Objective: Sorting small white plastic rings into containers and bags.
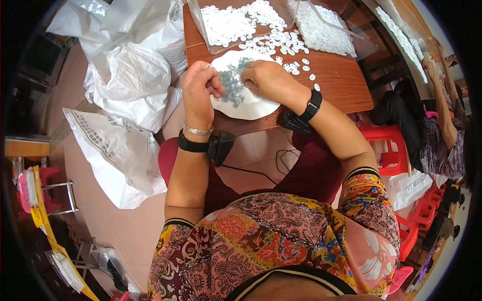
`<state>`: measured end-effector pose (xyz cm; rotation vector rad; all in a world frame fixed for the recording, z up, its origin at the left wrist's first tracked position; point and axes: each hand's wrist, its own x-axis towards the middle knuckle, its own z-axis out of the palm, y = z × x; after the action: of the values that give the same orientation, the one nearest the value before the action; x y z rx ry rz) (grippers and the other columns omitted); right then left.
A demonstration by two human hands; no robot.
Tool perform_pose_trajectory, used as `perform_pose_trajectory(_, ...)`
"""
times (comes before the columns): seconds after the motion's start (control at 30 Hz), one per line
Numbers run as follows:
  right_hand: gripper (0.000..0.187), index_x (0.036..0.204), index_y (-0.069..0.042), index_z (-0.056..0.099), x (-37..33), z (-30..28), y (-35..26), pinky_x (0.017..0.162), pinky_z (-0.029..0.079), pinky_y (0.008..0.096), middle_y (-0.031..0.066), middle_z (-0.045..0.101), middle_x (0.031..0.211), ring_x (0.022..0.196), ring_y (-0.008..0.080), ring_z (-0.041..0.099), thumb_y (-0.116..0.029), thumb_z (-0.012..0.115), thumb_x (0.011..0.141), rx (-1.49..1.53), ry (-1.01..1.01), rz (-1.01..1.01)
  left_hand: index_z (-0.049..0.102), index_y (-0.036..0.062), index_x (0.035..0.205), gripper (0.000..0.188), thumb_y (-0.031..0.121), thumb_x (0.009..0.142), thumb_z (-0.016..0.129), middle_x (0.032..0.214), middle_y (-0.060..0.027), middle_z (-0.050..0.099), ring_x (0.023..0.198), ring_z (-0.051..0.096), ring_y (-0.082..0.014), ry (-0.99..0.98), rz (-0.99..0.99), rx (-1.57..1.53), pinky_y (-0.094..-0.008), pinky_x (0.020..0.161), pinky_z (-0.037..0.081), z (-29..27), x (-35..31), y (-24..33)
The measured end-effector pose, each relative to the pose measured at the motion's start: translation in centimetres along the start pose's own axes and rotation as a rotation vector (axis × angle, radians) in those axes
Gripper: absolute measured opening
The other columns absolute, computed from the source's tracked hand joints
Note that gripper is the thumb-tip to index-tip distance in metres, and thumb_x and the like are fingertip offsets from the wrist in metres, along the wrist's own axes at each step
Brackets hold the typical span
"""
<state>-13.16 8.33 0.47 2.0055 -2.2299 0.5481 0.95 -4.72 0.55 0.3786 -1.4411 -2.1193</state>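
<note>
A white wavy-rimmed plate (256, 107) lies at the table's near edge and bears a heap of small grey, clear-looking pieces (232, 85). At the plate's left side is my left hand (201, 88), its fingers curled together with a small whitish bit showing by the fingertips, too small to name. From the right, my right hand (271, 80) reaches over the plate, fingers bent down and closed at the heap. Whatever it pinches is hidden. Small white oval pieces with two holes (288, 47) are scattered just beyond the plate.
Two clear bins, the left bin (213, 49) and the right bin (346, 30), hold many white pieces on the brown table (346, 95). White sacks (128, 83) stand on the left floor. A red stool (394, 150) and another person (442, 135) are at right.
</note>
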Motion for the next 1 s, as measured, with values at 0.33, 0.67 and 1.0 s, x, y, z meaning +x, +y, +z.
perform_pose_trajectory(0.33, 0.01, 0.082, -0.002, 0.064, -0.3, -1.9, 0.2, 0.056, 0.045, 0.0277, 0.0066, 0.062, 0.066, 0.057, 0.0138, 0.056, -0.012, 0.063, 0.083, 0.397, -0.046, 0.299, 0.05, 0.0062, 0.074, 0.014, 0.013, 0.086, 0.046, 0.06, -0.0009, 0.051, 0.049, 0.047, -0.0081, 0.016, -0.001, -0.015, -0.0188, 0.046, 0.034, 0.5, 0.0, -0.4)
perform_pose_trajectory(0.67, 0.019, 0.076, -0.001, 0.057, -0.5, -2.3, 0.8, 0.051, 0.036, 0.0229, -0.0041, 0.049, 0.06, 0.056, 0.0049, 0.041, -0.016, 0.059, 0.087, 0.57, -0.013, 0.404, 0.05, 0.0065, 0.076, 0.013, 0.013, 0.087, 0.047, 0.064, -0.0015, 0.052, 0.053, 0.048, -0.0088, -0.052, -0.041, 0.131, -0.0199, 0.049, 0.036, 1.2, -0.2, -1.1)
perform_pose_trajectory(1.0, 0.018, 0.085, -0.002, 0.058, -0.4, -3.7, -0.6, 0.056, 0.035, 0.0186, -0.0035, 0.052, 0.07, 0.063, 0.0037, 0.043, -0.019, 0.056, 0.091, 1.03, 0.015, 0.339, 0.052, 0.0069, 0.076, 0.015, 0.017, 0.087, 0.05, 0.061, 0.0012, 0.05, 0.054, 0.046, -0.0059, -0.122, -0.079, 0.128, -0.0191, 0.049, 0.034, 3.0, -1.5, -1.8)
